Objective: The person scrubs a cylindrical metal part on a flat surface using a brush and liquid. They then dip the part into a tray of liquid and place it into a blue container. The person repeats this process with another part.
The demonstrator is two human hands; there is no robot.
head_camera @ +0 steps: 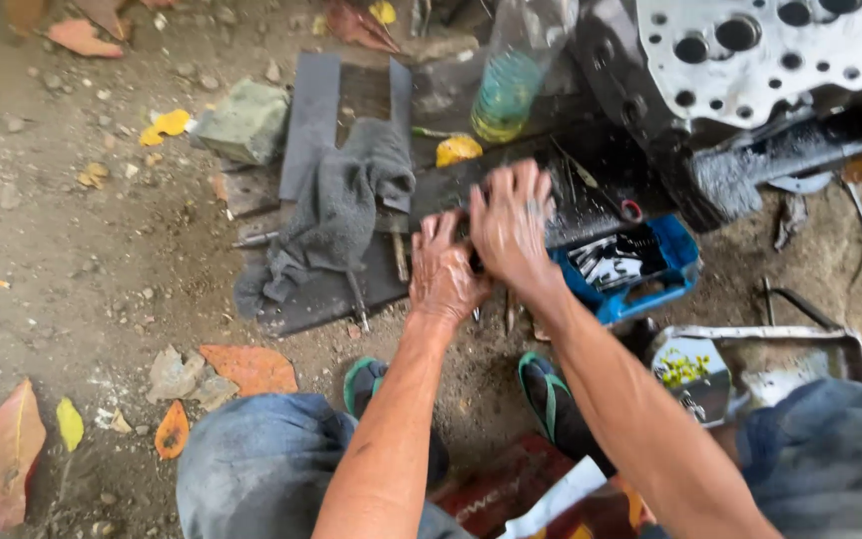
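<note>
Hands pressed together | left hand (pixel 444 271) curled, right hand (pixel 511 225) spread flat over it | held object hidden | above dark board (pixel 591 200)

Outdoor repair yard — engine block (pixel 750 70), dirt.

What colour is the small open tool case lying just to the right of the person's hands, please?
The tool case is bright blue, seen clearly in the head view.

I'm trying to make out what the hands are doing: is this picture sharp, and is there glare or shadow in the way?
Head view: soft, even daylight, no hard shadows. The right hand is smeared by motion blur, the left hand a little less. The grey rag and blue tray are sharper. The pale metal engine block looks bright, nearly washed out. Whatever is between the hands is hidden.
</note>
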